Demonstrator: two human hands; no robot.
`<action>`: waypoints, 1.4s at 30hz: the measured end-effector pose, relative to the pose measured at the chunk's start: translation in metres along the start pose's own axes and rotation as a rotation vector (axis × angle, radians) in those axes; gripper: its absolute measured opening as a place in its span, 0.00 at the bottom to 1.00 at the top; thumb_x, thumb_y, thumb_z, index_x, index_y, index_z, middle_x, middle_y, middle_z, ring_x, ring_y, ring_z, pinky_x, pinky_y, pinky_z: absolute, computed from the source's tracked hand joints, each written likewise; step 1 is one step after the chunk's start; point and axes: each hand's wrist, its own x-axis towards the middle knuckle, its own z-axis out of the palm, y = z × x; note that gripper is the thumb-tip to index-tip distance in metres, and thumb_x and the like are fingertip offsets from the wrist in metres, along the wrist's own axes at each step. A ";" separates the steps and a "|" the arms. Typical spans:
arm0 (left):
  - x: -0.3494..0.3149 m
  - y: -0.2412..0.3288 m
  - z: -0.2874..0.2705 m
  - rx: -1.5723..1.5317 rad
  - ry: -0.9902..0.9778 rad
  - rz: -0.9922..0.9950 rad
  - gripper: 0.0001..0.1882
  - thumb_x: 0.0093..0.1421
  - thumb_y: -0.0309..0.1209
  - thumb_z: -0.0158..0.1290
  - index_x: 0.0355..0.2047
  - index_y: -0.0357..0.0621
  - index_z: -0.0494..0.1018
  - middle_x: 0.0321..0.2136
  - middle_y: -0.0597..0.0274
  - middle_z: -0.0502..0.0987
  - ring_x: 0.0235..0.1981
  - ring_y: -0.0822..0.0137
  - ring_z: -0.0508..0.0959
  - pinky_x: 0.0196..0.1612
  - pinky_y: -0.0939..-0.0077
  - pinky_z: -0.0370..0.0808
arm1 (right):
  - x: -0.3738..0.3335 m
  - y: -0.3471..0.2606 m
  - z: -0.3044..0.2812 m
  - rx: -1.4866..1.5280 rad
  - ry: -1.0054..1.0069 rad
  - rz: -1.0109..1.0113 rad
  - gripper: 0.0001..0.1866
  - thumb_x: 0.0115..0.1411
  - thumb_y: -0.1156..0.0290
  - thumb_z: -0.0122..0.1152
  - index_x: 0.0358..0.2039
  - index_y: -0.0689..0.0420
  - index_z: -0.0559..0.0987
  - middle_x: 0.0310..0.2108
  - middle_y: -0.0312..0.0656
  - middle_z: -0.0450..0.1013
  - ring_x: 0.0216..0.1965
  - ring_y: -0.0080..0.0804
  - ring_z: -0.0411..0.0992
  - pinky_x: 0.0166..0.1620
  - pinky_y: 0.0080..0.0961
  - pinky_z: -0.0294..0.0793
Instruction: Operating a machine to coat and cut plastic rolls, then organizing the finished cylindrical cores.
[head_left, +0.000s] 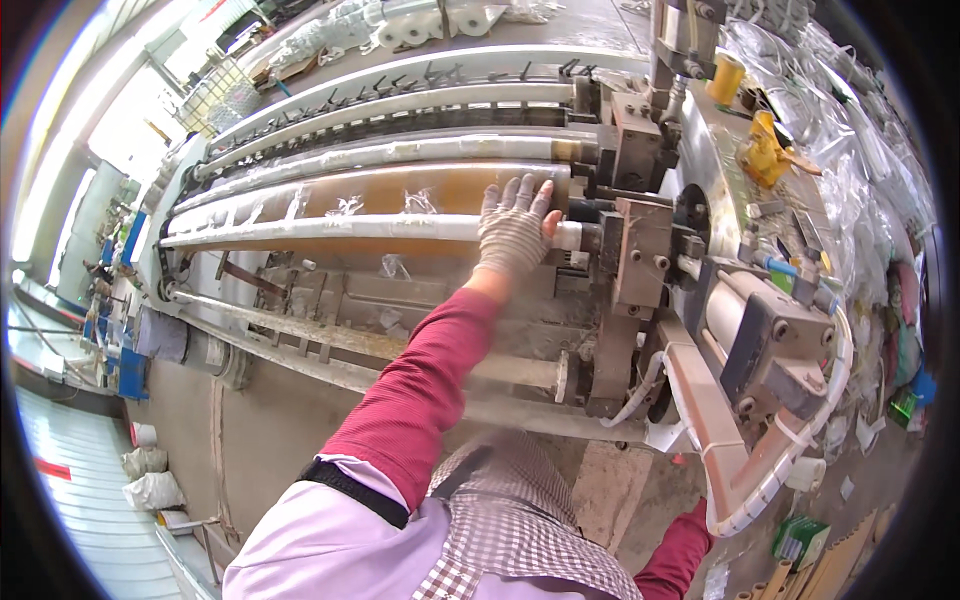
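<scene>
My left hand (513, 228), in a pale knitted glove with bare fingertips, lies with fingers stretched out on a long brown roller (380, 190) near its right end. Its palm and wrist cross the white roller (340, 228) in front. Scraps of clear film (420, 201) cling to the brown roller. My right arm, in a dark red sleeve (682, 548), reaches up at the lower right behind a bent machine bracket (722, 465). The bracket hides the right hand and its fingers, so what it touches does not show.
A pneumatic cylinder (735, 315) with a white hose and block-shaped bearing mounts (640, 250) stand at the machine's right end. A yellow object (765, 150) lies on the side plate. Clear film is heaped (850, 160) at right. A lower bar (300, 325) runs before my body.
</scene>
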 end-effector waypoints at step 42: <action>-0.235 0.030 -0.161 -1.036 -0.952 0.072 0.16 0.62 0.39 0.45 0.44 0.44 0.73 0.37 0.50 0.77 0.40 0.48 0.76 0.44 0.60 0.73 | 0.204 -0.169 0.043 -0.239 0.041 -0.623 0.18 0.54 0.71 0.61 0.46 0.57 0.75 0.45 0.47 0.74 0.49 0.47 0.69 0.55 0.38 0.66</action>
